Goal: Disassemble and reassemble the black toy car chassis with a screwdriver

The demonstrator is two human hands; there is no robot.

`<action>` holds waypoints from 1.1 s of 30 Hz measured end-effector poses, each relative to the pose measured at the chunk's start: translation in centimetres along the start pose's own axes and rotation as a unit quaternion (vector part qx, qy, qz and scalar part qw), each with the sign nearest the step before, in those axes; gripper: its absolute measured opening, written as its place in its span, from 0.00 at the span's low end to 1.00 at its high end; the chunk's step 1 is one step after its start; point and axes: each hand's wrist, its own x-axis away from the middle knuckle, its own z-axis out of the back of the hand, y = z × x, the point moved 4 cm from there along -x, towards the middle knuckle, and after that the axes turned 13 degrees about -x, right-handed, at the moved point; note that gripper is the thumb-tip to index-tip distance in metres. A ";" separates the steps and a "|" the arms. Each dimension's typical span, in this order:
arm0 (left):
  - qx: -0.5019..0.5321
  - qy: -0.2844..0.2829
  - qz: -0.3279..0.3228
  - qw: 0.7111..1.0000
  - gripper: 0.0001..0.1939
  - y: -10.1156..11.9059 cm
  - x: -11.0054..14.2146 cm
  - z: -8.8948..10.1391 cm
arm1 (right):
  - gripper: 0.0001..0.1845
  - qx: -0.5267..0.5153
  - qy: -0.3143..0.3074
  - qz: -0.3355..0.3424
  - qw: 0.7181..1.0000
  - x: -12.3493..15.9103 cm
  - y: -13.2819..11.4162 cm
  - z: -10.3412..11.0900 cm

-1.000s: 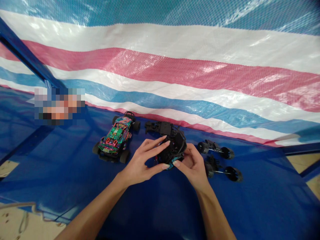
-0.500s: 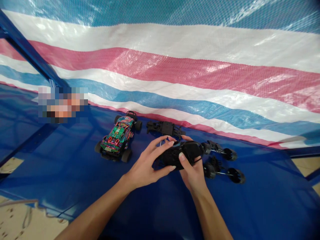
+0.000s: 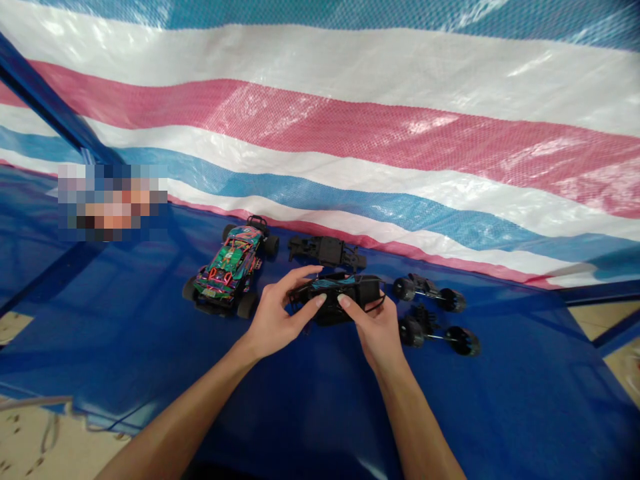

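Observation:
A black toy car body shell (image 3: 345, 292) with blue markings is held above the blue table, between both hands. My left hand (image 3: 283, 310) grips its left end, thumb on the near side and fingers over the far edge. My right hand (image 3: 375, 327) closes on the right end, its thumb pressed on the near side close to the left thumb. Just beyond the shell lies a black car chassis (image 3: 327, 251). Two wheel-and-axle assemblies, the far one (image 3: 427, 292) and the near one (image 3: 440, 333), rest to the right of my right hand.
A toy truck (image 3: 230, 267) with a green and multicoloured body stands on the blue table (image 3: 310, 407), left of my left hand. Behind the table hangs a striped tarp (image 3: 350, 127). A blue metal post (image 3: 45, 93) rises at the left, near a blurred-out patch (image 3: 113, 203).
The body shell has been turned in my hands, so its blue-marked side and thin bars now show. My left fingers have closed in on it, and both thumbs have come near each other.

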 end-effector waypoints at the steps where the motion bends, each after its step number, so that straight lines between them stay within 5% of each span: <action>1: -0.001 -0.002 -0.001 1.000 0.20 0.0 0.0 0.0 | 0.26 0.008 0.005 0.005 1.000 0.0 -0.1 0.0; 7: -0.012 0.024 -0.003 1.000 0.14 -0.3 0.2 -0.2 | 0.30 0.039 -0.002 0.042 0.998 0.2 -0.6 -0.5; 11: 0.008 0.038 0.015 0.999 0.21 -0.4 0.5 -0.6 | 0.38 0.025 -0.012 0.062 0.998 0.2 -1.1 -0.8; 15: 0.033 0.028 0.039 0.998 0.31 -0.3 0.6 -1.0 | 0.35 0.019 0.020 0.085 0.996 0.4 -1.3 -0.9; 27: 0.108 -0.029 0.039 0.993 0.27 -0.3 0.2 -0.4 | 0.34 -0.042 0.073 0.059 0.995 0.8 -0.7 -1.1; 33: 0.080 -0.004 0.058 0.995 0.25 -0.3 0.4 -0.5 | 0.32 -0.072 0.046 0.043 0.995 0.4 -0.6 -1.1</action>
